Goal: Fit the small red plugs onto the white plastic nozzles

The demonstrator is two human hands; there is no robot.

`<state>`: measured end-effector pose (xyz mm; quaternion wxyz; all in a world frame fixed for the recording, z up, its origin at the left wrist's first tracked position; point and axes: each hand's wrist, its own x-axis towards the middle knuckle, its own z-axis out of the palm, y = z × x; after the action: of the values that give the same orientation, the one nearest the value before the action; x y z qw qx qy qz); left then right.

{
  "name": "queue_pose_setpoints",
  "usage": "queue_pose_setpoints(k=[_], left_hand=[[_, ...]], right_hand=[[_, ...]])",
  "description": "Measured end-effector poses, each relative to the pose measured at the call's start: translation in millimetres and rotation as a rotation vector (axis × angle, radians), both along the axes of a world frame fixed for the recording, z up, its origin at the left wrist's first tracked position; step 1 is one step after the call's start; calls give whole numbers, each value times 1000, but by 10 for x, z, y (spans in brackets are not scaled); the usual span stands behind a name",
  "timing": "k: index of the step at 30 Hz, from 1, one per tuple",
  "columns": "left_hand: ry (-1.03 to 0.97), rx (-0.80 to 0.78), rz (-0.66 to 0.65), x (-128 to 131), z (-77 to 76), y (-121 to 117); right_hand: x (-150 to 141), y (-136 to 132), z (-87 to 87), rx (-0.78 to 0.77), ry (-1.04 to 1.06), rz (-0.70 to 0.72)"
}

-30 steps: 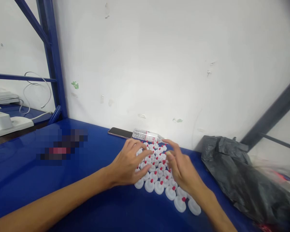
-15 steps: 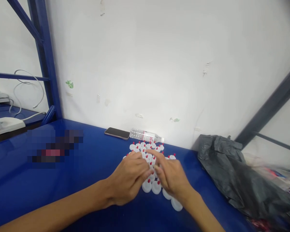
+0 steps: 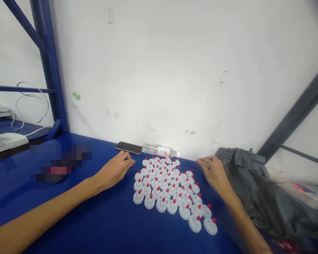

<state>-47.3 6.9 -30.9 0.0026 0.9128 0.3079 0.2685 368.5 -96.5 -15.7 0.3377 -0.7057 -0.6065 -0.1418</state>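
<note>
Many small round white plastic bottles with red tips (image 3: 163, 184) stand packed in a slanting group on the blue table. My left hand (image 3: 116, 170) is just left of the group, its fingertips drawn together in a pinch. On the far right side of the bottles, my right hand (image 3: 213, 173) also has its thumb and fingers pinched. Something pale shows by the right fingers, too small to name. Neither hand touches the standing bottles. Whatever the left fingertips hold, if anything, is hidden.
A phone (image 3: 128, 147) and a clear plastic drink bottle (image 3: 160, 150) lie against the white wall. At right is a crumpled black plastic bag (image 3: 254, 187). A blurred-out item (image 3: 59, 165) lies at left, near a white power strip (image 3: 12, 141) and a blue frame post (image 3: 49, 63).
My hands were close together over the bottles. They have moved apart, the left one leftward and the right one rightward, uncovering the group.
</note>
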Motion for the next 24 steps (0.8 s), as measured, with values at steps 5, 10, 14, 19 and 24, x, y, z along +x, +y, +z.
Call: queue_pose_setpoints(k=[5, 10, 14, 19, 24], left_hand=[[-37, -231, 64, -66, -72, 141], [-69, -283, 106, -61, -55, 184], [-122, -298, 57, -70, -91, 181], [-112, -291, 71, -23, -81, 113], [-92, -297, 121, 12, -33, 46]], right_hand=[[103, -12, -73, -100, 38, -99], [102, -62, -59, -171, 112, -55], [30, -82, -45, -205, 155, 26], [-64, -105, 30, -216, 161, 62], [-177, -108, 92, -278, 162, 170]])
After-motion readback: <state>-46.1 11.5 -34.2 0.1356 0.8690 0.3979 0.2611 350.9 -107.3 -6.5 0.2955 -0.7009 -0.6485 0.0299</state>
